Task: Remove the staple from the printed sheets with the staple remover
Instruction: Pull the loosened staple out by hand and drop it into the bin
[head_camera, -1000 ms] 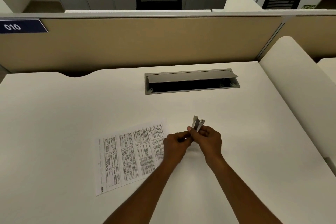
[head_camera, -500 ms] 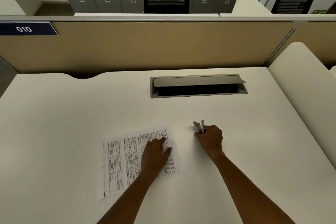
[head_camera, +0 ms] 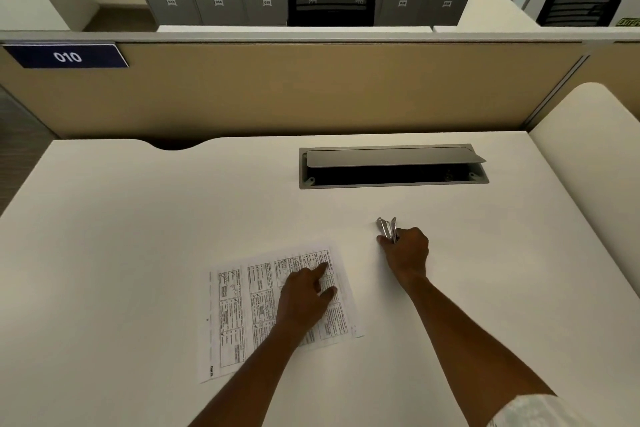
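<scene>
- Since a second earlier, the left hand (head_camera: 304, 291) had let go beside the right hand (head_camera: 407, 253) and come down on the printed sheets (head_camera: 232, 322). The right hand had kept the staple remover (head_camera: 388, 229) just right of the paper.
- In the upper left of the frame, a blue number plate (head_camera: 67, 56) reading 010 sat on the tan partition (head_camera: 311, 90).
- Lower left of centre, the printed sheets lay flat and slightly skewed on the white desk (head_camera: 121, 253). No staple could be made out at this size.
- On the right half of the sheets, the left hand rested palm down with the fingers mostly straight, the index finger stretched toward the upper right corner and the thumb spread. It gripped nothing. It probably pressed the paper so the sheets would not slide, and perhaps felt for the staple.
- Right of centre, the right hand had its fingers curled round the lower part of the staple remover. The metal jaws stuck out past the knuckles toward the top of the frame, seemingly close together. The tool was near the sheets' upper right corner but clear of the paper, apparently held ready to be brought across.
- Above that hand, a grey cable tray (head_camera: 391, 185) was sunk into the desk with its lid ajar.
</scene>
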The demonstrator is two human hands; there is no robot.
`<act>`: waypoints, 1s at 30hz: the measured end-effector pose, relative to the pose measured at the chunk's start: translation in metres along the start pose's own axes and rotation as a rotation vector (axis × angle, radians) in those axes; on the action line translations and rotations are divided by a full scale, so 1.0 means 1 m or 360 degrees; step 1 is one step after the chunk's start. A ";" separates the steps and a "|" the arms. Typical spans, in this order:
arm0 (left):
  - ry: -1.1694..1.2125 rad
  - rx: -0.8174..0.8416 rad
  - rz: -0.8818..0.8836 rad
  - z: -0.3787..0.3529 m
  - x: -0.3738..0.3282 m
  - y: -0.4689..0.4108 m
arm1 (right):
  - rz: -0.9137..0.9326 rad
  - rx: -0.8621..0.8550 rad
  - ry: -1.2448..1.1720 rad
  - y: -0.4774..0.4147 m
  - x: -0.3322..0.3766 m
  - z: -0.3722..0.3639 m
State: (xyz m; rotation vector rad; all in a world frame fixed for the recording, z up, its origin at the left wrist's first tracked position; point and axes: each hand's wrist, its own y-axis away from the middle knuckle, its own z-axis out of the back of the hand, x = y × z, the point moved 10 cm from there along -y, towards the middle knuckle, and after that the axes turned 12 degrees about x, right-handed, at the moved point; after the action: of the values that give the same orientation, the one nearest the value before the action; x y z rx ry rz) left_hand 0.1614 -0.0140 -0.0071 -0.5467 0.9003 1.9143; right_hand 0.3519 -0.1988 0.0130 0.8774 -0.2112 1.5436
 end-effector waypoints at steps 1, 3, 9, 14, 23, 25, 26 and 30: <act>0.0017 -0.0009 -0.0008 0.001 0.001 0.000 | 0.0003 0.0000 0.0002 0.000 0.000 0.000; 0.0054 -0.0029 -0.0022 0.003 0.002 -0.001 | 0.0018 -0.0003 0.0015 0.000 0.001 -0.001; 0.0072 -0.0045 -0.0036 0.004 0.004 0.000 | 0.0100 -0.0035 -0.0001 0.015 0.004 0.005; 0.0152 -0.0051 -0.0020 0.006 0.004 0.002 | 0.0260 -0.0112 0.0057 0.058 0.014 0.004; 0.0177 -0.0219 -0.0099 0.028 0.001 0.020 | 0.0234 0.0409 0.0346 0.124 0.005 -0.060; 0.0137 -0.0081 -0.0074 0.013 0.005 0.027 | 0.0240 0.0414 0.0415 0.132 0.006 -0.068; 0.0138 -0.0015 -0.0052 0.006 0.009 0.031 | 0.0234 0.0412 0.0429 0.136 0.007 -0.071; 0.0127 0.0076 -0.0031 -0.006 0.013 0.038 | 0.0110 0.0368 0.0395 0.142 0.009 -0.077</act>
State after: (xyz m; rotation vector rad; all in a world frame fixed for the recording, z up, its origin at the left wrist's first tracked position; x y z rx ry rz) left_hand 0.1219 -0.0232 -0.0063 -0.6045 0.9857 1.8597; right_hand 0.1919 -0.1736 0.0160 0.8543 0.1200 1.7487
